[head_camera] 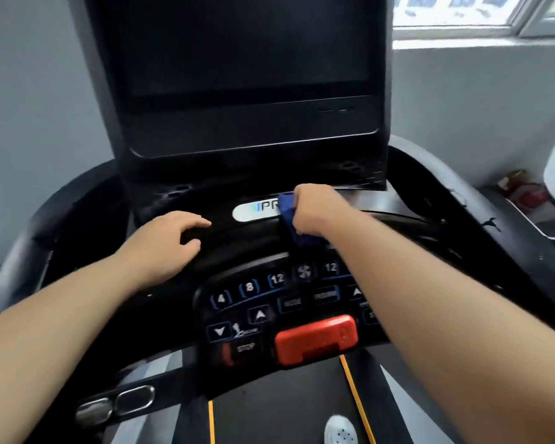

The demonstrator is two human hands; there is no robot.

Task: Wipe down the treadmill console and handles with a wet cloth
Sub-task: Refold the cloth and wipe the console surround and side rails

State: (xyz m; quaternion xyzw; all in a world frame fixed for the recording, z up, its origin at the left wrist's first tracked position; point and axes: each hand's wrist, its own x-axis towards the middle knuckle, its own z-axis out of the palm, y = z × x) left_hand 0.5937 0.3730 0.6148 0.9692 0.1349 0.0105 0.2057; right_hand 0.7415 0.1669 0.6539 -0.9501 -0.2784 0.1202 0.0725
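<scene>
Right hand (pixel 314 209) — its grip closed around a bunched blue cloth (pixel 289 221) — presses the cloth onto the treadmill console (pixel 234 240), over the right end of the white logo badge (pixel 253 210) below the dark screen (pixel 237 52). Left hand (pixel 170 243), fingers loosely curved and holding nothing, rests on the console above the keypad (pixel 269 302).

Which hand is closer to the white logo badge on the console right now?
Right. The right hand grips the blue cloth over the right end of the white logo badge; the left hand rests on the console left of it, not touching.
</scene>
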